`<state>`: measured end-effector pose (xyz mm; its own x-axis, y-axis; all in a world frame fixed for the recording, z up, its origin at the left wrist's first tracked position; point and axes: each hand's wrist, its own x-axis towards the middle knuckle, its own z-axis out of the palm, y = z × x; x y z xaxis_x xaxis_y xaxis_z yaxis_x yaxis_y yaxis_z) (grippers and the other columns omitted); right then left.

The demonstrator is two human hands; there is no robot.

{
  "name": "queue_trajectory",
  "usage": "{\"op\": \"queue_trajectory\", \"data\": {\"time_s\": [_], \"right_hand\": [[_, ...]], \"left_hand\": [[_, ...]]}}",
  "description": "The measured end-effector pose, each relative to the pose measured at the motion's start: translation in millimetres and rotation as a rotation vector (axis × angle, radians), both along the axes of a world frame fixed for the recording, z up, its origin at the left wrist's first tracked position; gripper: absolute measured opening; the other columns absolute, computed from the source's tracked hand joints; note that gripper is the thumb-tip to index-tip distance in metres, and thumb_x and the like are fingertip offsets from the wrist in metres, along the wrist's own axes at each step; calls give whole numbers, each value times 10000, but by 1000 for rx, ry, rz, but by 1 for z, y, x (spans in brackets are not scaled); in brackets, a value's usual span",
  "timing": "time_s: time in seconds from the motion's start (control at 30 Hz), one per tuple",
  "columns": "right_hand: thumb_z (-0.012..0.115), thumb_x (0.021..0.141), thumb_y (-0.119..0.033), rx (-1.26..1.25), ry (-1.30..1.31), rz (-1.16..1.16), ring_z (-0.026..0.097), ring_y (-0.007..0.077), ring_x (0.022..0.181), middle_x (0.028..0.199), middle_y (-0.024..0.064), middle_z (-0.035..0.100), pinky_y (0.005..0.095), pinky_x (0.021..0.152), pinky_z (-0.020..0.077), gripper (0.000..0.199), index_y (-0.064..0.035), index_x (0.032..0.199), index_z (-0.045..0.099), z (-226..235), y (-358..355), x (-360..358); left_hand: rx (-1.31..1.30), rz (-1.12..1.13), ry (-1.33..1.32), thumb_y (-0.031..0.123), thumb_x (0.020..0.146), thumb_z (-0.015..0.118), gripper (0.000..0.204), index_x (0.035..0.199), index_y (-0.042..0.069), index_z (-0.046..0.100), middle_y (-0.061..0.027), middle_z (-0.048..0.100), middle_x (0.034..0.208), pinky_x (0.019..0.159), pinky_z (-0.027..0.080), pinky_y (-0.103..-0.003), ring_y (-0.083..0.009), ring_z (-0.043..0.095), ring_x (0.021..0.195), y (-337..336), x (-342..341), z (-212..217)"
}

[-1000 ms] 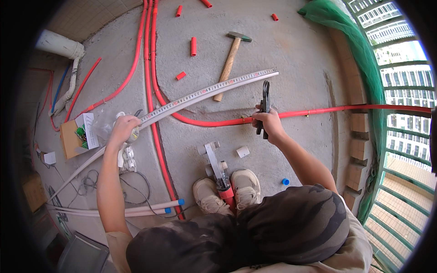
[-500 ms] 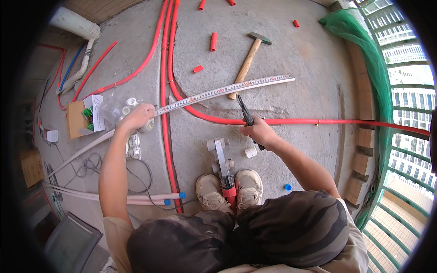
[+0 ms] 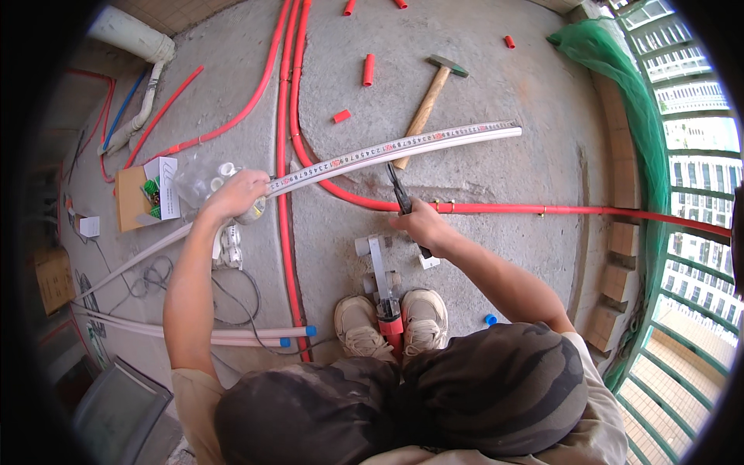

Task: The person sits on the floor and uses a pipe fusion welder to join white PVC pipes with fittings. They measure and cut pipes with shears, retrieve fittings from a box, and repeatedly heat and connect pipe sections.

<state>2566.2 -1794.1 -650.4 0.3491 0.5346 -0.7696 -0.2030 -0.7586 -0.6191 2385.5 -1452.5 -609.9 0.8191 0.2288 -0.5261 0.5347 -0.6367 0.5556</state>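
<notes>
A long white pipe [image 3: 434,146] slants across in front of me, with the printed strip of a tape measure [image 3: 372,153] lying along its upper side. My left hand [image 3: 236,194] is closed around both near the tape's left end; its fingers partly hide a tape measure case, if one is there. In my right hand [image 3: 425,226] is a black plier-like tool [image 3: 401,194], gripped by its handles. The tool's tip sits just below the pipe; I cannot tell whether they touch. Under the pipe, a wooden-handled hammer [image 3: 426,105] lies on the floor.
Red conduit pipes [image 3: 285,155] run along the concrete floor [image 3: 511,271]. Short red offcuts [image 3: 368,70] lie farther off. At left are an open carton [image 3: 143,194] and a bag of white fittings [image 3: 203,182]. A pipe welding tool [image 3: 380,271] stands between my shoes. Green netting [image 3: 647,116] hangs at right.
The pipe and tape have shifted to the right and now reach farther out. My right hand has moved left with the black tool, bringing its tip closer under the pipe.
</notes>
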Motion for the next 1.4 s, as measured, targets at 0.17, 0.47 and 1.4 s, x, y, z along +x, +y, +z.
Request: {"op": "queue_trajectory", "data": {"time_s": [0.17, 0.47, 1.4], "right_hand": [[709, 873, -210, 61, -110, -22, 566, 194, 764, 812, 103, 594, 384, 709, 459, 299, 19, 998, 564, -5, 5, -6], [710, 870, -196, 99, -85, -55, 559, 175, 686, 768, 89, 597, 379, 644, 460, 279, 25, 977, 577, -13, 8, -1], [675, 866, -222, 258, -277, 60, 664, 371, 889, 893, 276, 634, 432, 816, 497, 587, 153, 1270, 472, 20, 67, 33]], "left_hand": [[-35, 9, -33, 186, 883, 532, 240, 900, -42, 603, -147, 560, 742, 687, 433, -390, -224, 546, 731, -13, 8, 15], [-152, 186, 53, 215, 907, 537, 264, 926, -33, 628, -136, 591, 784, 710, 445, -350, -193, 564, 777, -14, 14, 20], [-24, 30, -323, 237, 945, 630, 269, 1145, 64, 680, -133, 702, 916, 792, 487, -373, -243, 666, 866, -86, 144, 3]]}}
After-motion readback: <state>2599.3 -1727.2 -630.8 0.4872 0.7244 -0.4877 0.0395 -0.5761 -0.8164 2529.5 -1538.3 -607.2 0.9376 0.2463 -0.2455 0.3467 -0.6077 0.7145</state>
